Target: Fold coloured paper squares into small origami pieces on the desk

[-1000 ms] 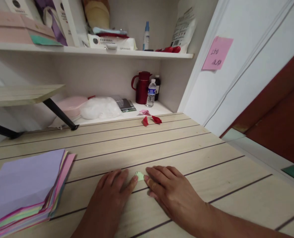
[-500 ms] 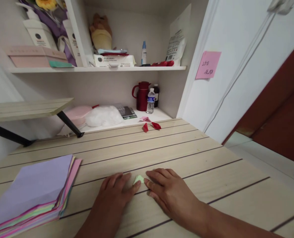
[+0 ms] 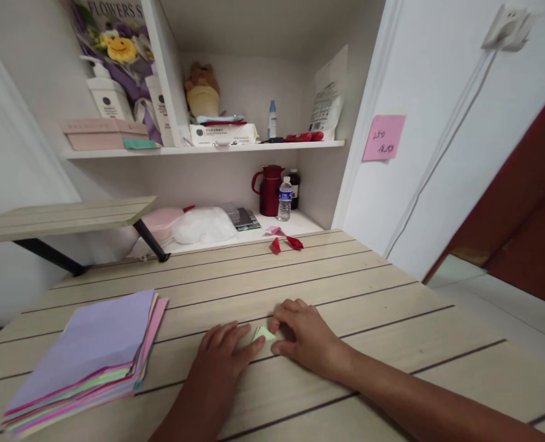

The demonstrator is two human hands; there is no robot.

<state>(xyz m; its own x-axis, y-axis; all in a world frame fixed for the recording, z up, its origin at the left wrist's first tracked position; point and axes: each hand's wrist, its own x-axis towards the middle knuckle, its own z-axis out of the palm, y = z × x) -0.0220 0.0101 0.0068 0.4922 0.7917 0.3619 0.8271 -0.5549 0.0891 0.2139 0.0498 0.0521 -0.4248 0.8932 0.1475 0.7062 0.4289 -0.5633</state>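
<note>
A small folded piece of light green paper [image 3: 264, 334] lies on the wooden table [image 3: 346, 288] between my two hands. My left hand [image 3: 224, 357] lies flat, its fingertips pressing the paper's left edge. My right hand [image 3: 305, 336] has its fingers curled, with thumb and forefinger pinching the paper's right side. A stack of coloured paper sheets [image 3: 92, 350], lilac on top, sits to the left of my hands.
Two red folded paper pieces [image 3: 286, 244] and a pink one [image 3: 274, 231] lie at the table's far edge. Behind are shelves with a red jug [image 3: 269, 189], a water bottle [image 3: 284, 199], a white bag and boxes. A raised wooden board [image 3: 65, 216] stands left. A pink note [image 3: 383, 137] hangs right.
The view has tilted up, showing more of the shelves. My right hand's fingers have curled from flat into a pinch on the green paper. My left hand stays pressed beside it.
</note>
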